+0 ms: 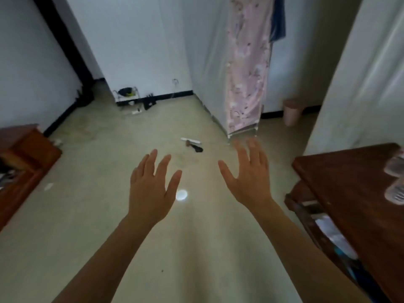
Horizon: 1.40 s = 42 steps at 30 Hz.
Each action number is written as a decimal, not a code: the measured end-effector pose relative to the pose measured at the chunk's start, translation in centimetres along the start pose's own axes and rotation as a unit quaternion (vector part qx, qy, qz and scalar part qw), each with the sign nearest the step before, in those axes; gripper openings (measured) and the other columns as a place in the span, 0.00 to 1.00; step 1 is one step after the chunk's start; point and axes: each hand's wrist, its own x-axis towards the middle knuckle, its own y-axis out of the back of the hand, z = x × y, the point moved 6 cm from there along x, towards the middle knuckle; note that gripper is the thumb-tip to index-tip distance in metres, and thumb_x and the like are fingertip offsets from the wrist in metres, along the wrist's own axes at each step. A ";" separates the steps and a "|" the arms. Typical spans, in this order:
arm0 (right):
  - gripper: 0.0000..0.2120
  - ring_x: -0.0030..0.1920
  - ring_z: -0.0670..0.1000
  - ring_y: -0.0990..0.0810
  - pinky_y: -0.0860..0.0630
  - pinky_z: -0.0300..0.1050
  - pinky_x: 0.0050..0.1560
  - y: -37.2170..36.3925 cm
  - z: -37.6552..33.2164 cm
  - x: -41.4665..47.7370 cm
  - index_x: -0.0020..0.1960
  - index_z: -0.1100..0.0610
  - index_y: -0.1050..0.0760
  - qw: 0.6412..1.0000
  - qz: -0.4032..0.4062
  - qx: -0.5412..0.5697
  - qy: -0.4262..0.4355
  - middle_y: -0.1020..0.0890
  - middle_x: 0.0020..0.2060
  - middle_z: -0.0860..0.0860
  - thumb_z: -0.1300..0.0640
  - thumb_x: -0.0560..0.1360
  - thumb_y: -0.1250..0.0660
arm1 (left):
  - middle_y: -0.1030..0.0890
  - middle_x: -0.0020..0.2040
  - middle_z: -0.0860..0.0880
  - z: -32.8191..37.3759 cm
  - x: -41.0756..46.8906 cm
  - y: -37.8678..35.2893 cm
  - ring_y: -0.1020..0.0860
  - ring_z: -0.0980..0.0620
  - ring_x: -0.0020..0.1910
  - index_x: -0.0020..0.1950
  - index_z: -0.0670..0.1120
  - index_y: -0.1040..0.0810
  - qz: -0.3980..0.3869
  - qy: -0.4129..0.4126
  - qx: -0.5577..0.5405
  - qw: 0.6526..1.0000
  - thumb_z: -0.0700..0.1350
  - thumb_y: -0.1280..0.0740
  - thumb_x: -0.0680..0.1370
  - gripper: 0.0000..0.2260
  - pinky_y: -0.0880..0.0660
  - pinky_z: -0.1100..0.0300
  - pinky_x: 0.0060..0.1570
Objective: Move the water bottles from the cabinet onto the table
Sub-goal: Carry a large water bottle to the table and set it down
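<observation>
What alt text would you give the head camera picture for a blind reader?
A person's left hand and right hand reach forward, open and empty, above a pale floor. A wooden table at right carries two clear bottles; a wooden cabinet stands at left.

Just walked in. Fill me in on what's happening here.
A person stands in the room with both hands held out in front, over the floor. The left hand and right hand are open, fingers spread, holding nothing. Two clear water bottles already sit on the wooden table at the right edge. The wooden cabinet at the left is only partly in view, so whether any bottles remain in it cannot be told.
</observation>
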 end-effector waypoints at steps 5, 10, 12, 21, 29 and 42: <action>0.29 0.77 0.60 0.36 0.35 0.60 0.74 -11.1 -18.7 3.8 0.74 0.55 0.30 0.991 -0.025 0.116 0.068 0.30 0.73 0.59 0.39 0.80 0.38 | 0.36 0.79 0.39 -17.8 -1.0 8.6 0.37 0.37 0.77 0.76 0.47 0.31 0.038 0.128 0.059 0.989 0.63 0.49 0.83 0.29 0.36 0.37 0.73; 0.28 0.78 0.58 0.38 0.41 0.54 0.77 -20.7 -33.8 5.4 0.74 0.54 0.31 0.964 -0.090 0.182 0.173 0.31 0.74 0.58 0.39 0.80 0.37 | 0.36 0.79 0.41 -31.6 -2.3 14.1 0.38 0.38 0.78 0.76 0.47 0.32 0.101 0.229 0.090 0.964 0.62 0.47 0.84 0.27 0.37 0.37 0.72; 0.28 0.78 0.58 0.38 0.40 0.54 0.77 -24.5 -37.2 6.3 0.75 0.54 0.31 0.954 -0.106 0.198 0.199 0.31 0.74 0.57 0.39 0.80 0.38 | 0.34 0.78 0.41 -35.8 -2.1 14.2 0.36 0.38 0.77 0.75 0.47 0.31 0.104 0.250 0.106 0.957 0.63 0.48 0.83 0.28 0.34 0.36 0.70; 0.30 0.79 0.57 0.40 0.39 0.57 0.77 -44.1 -47.3 16.5 0.77 0.51 0.35 0.916 -0.188 0.237 0.262 0.34 0.77 0.56 0.36 0.80 0.42 | 0.37 0.79 0.41 -54.0 7.3 9.2 0.40 0.38 0.79 0.77 0.49 0.32 0.086 0.350 0.167 0.918 0.64 0.49 0.83 0.29 0.38 0.35 0.73; 0.32 0.79 0.59 0.43 0.40 0.60 0.77 -59.2 -57.8 25.4 0.78 0.49 0.38 0.876 -0.251 0.263 0.318 0.37 0.78 0.56 0.34 0.80 0.44 | 0.43 0.82 0.43 -67.8 15.7 8.4 0.46 0.41 0.81 0.80 0.52 0.38 0.069 0.446 0.187 0.873 0.65 0.51 0.82 0.30 0.43 0.35 0.76; 0.33 0.80 0.64 0.51 0.47 0.67 0.77 -84.0 -81.1 27.8 0.81 0.44 0.46 0.850 -0.289 0.228 0.377 0.46 0.81 0.58 0.31 0.80 0.49 | 0.51 0.84 0.43 -99.8 19.8 6.6 0.54 0.38 0.82 0.82 0.58 0.46 0.035 0.489 0.211 0.846 0.68 0.53 0.80 0.32 0.47 0.32 0.76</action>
